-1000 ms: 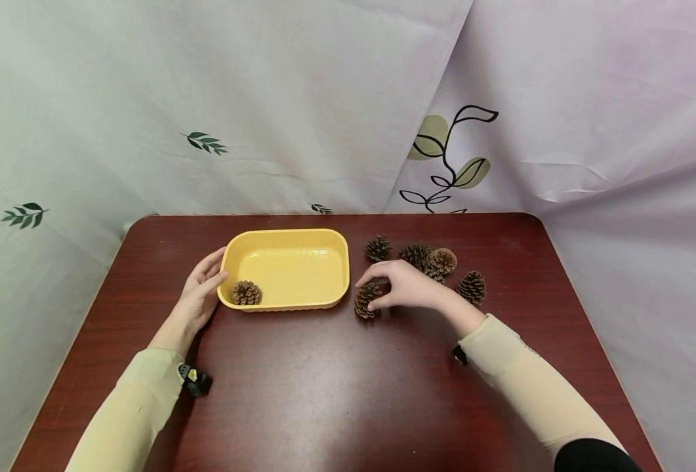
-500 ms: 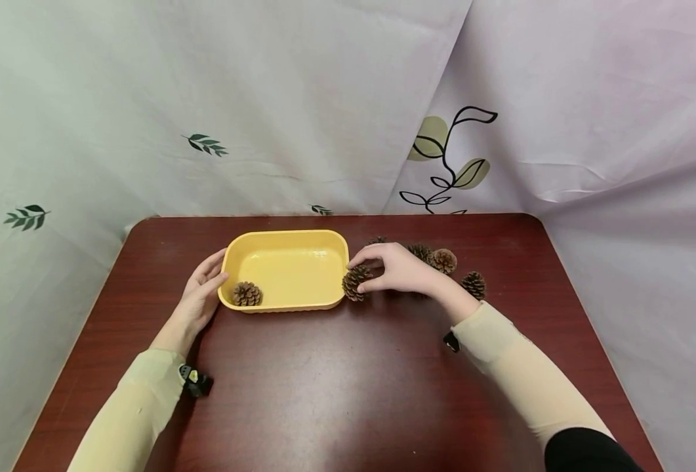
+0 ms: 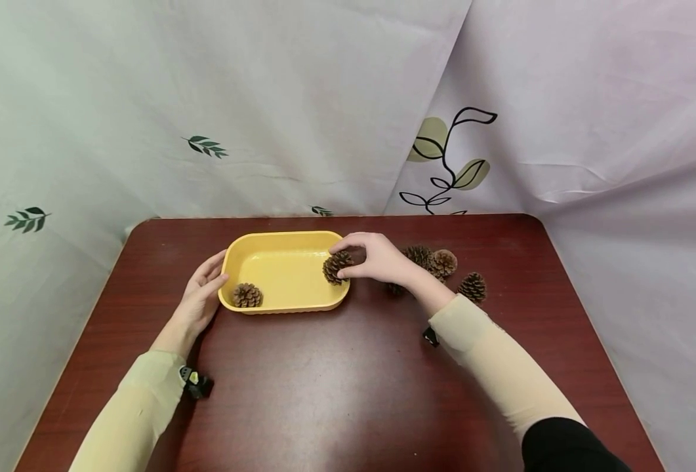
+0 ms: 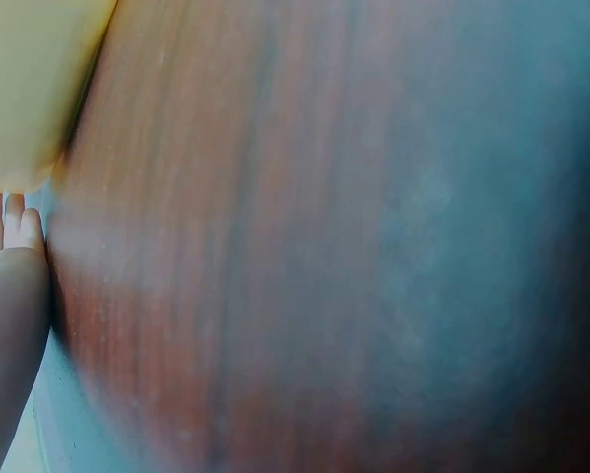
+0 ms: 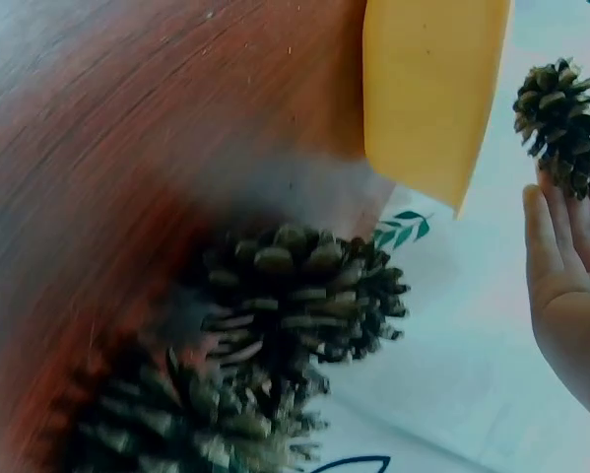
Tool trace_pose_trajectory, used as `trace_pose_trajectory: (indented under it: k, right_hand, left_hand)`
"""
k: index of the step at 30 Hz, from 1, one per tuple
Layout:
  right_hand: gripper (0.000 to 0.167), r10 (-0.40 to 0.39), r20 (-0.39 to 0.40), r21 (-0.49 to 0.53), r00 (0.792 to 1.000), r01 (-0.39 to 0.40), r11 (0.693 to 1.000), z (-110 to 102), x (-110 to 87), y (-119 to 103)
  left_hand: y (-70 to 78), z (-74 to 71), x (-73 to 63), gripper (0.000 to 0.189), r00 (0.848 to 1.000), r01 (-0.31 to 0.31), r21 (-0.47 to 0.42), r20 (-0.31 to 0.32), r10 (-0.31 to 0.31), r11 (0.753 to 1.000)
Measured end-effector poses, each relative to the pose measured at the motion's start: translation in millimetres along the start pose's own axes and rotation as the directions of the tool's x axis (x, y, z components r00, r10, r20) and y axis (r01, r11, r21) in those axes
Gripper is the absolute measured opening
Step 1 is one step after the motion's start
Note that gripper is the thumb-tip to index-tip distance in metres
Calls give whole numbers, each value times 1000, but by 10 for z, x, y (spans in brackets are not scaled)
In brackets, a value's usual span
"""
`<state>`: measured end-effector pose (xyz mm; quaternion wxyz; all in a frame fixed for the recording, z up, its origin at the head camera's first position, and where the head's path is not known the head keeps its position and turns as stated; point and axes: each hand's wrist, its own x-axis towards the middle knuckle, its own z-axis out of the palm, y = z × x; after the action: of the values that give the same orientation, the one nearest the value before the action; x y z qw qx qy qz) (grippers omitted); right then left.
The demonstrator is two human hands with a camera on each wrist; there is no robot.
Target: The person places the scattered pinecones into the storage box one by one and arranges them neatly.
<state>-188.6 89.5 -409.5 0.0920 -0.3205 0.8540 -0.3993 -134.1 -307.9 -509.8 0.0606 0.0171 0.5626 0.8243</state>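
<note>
Yellow and shallow, the tray (image 3: 288, 309) sits near the tabletop's (image 3: 312, 380) back edge; your left hand (image 3: 202, 295) rests outstretched fingers against its left end, likely steadying it. Your right hand (image 3: 378, 258) pinches a pinecone (image 3: 334, 268) above its right end, apparently held high for clearance.

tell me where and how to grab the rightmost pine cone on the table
Probably grip the rightmost pine cone across its wide body, coming from above and the right: it narrows toward its far tip, which likely gives less to hold, and the clustered pine cones sit to its left.
</note>
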Motion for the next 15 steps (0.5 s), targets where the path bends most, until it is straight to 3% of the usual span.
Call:
trace_pose_trajectory:
  k: [5,15]
  right_hand:
    - [44,-1,-31,34,1000,2,999,92,116,-27]
    - [45,28,-14,45,1000,-28,999,345,313,-88]
  left_hand:
    - [6,7,-6,47,1000,3,10,-2,-3,1000]
    - [15,15,-12,48,1000,17,21,-8,-17,1000]
